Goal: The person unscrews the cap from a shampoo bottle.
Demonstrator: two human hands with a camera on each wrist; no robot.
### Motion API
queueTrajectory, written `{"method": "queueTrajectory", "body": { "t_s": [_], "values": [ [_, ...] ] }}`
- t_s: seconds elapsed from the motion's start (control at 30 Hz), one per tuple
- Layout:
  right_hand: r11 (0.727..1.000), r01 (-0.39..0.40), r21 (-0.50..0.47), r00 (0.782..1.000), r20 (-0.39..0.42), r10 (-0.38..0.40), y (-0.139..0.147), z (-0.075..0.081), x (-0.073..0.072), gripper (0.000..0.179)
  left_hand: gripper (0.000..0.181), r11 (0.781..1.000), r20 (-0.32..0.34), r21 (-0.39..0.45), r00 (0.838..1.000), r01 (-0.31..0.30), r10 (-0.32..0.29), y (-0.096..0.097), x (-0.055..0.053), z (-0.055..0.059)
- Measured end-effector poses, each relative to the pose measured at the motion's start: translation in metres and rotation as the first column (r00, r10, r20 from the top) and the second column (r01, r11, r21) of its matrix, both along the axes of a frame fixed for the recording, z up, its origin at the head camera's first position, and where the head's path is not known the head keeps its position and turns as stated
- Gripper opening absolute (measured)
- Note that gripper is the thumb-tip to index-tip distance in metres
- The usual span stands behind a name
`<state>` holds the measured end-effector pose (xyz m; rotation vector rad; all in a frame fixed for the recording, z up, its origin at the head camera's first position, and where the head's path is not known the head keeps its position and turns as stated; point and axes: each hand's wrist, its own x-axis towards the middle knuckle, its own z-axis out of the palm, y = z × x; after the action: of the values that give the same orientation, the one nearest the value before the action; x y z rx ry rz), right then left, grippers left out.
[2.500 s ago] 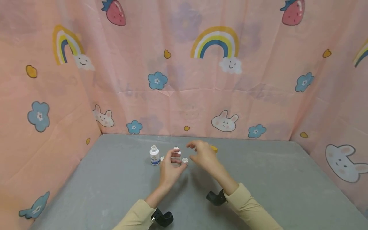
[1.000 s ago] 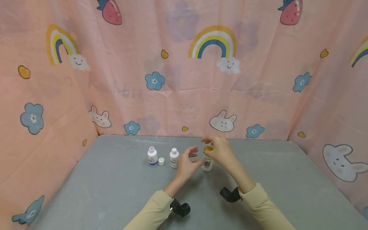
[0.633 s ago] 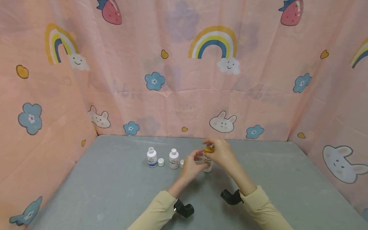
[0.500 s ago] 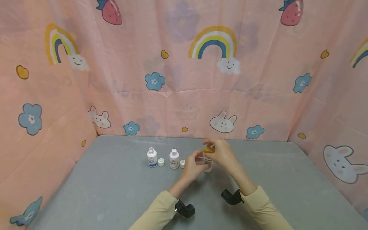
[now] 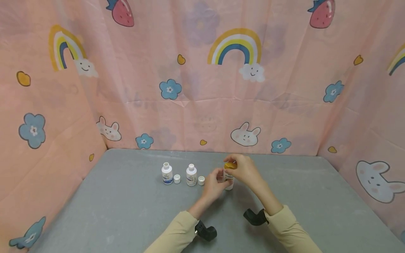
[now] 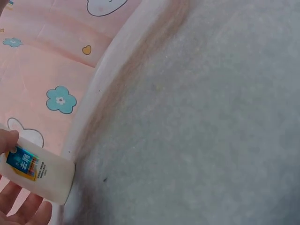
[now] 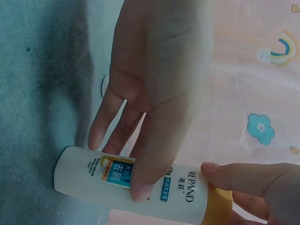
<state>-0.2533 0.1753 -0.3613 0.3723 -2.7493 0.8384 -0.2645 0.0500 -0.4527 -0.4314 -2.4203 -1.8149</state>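
Observation:
A white shampoo bottle (image 7: 185, 190) with a gold-yellow cap (image 5: 230, 165) stands upright on the grey table. My left hand (image 5: 212, 187) grips its body, thumb across the front label and fingers round the far side. From above, my right hand (image 5: 248, 171) pinches the cap between thumb and fingers. The left wrist view shows only the bottle's lower part (image 6: 56, 178) and some fingertips. To the left stand two small white bottles, one with a blue label (image 5: 167, 175) and one with a pale label (image 5: 191, 177), both uncapped.
A small white screw cap (image 5: 177, 179) lies right of the blue-labelled bottle, and another white cap (image 5: 201, 180) lies between the second bottle and my left hand. Pink patterned curtain (image 5: 202, 105) hangs behind the table (image 5: 126, 211) and along its sides.
Both hands have moved right from the small bottles to the shampoo bottle. The right hand took hold of its cap, then the left closed round its body. A white cap now lies on the table.

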Motion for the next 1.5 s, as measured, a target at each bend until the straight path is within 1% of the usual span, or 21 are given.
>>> {"method": "queueTrajectory", "body": {
  "t_s": [0.1, 0.3, 0.47, 0.6, 0.73, 0.8, 0.87, 1.03, 1.17, 1.27, 1.43, 1.5],
  "values": [
    [1.0, -0.012, -0.004, 1.0, 0.003, 0.012, 0.0, 0.0, 0.0, 0.024, 0.039, 1.0, -0.001, -0.003, 1.0, -0.012, 0.012, 0.001, 0.0, -0.001],
    [0.999, -0.048, -0.014, 0.999, 0.02, 0.048, 0.001, 0.0, 0.0, 0.024, 0.039, 1.0, -0.014, 0.007, 1.0, -0.012, 0.013, -0.001, 0.001, 0.0],
    [0.996, -0.077, -0.036, 0.996, 0.035, 0.078, 0.004, 0.001, -0.001, 0.024, 0.037, 1.0, -0.024, -0.002, 1.0, -0.009, 0.009, -0.006, 0.001, 0.002],
    [0.992, -0.106, -0.067, 0.992, 0.066, 0.11, 0.011, 0.002, -0.003, 0.026, 0.036, 1.0, -0.018, -0.015, 1.0, 0.021, -0.022, -0.011, 0.0, 0.004],
    [0.986, -0.134, -0.097, 0.984, 0.104, 0.144, 0.017, 0.002, -0.006, 0.029, 0.035, 0.997, 0.006, -0.025, 0.998, 0.066, -0.066, -0.015, 0.0, 0.006],
    [0.985, -0.145, -0.098, 0.982, 0.11, 0.156, 0.019, 0.002, -0.006, 0.03, 0.035, 0.996, 0.009, -0.034, 0.996, 0.087, -0.086, -0.017, 0.0, 0.006],
    [0.983, -0.159, -0.096, 0.98, 0.109, 0.169, 0.021, 0.001, -0.007, 0.03, 0.035, 0.994, 0.012, -0.043, 0.994, 0.105, -0.104, -0.019, 0.0, 0.006],
    [0.977, -0.191, -0.09, 0.975, 0.097, 0.2, 0.022, -0.001, -0.007, 0.029, 0.036, 0.991, 0.017, -0.061, 0.993, 0.121, -0.12, -0.021, 0.0, 0.007],
    [0.973, -0.216, -0.08, 0.972, 0.081, 0.222, 0.022, -0.001, -0.007, 0.028, 0.036, 0.987, 0.002, -0.077, 0.99, 0.139, -0.139, -0.023, 0.0, 0.006],
    [0.973, -0.216, -0.077, 0.973, 0.07, 0.221, 0.022, -0.001, -0.007, 0.027, 0.036, 0.984, -0.008, -0.092, 0.988, 0.153, -0.154, -0.023, -0.001, 0.006],
    [0.977, -0.204, -0.07, 0.975, 0.071, 0.209, 0.021, -0.003, -0.007, 0.027, 0.037, 0.983, -0.021, -0.111, 0.989, 0.146, -0.15, -0.024, -0.002, 0.006],
    [0.975, -0.212, -0.07, 0.974, 0.065, 0.216, 0.02, -0.004, -0.007, 0.026, 0.036, 0.982, -0.03, -0.113, 0.988, 0.148, -0.152, -0.024, -0.001, 0.007]
  ]
}}
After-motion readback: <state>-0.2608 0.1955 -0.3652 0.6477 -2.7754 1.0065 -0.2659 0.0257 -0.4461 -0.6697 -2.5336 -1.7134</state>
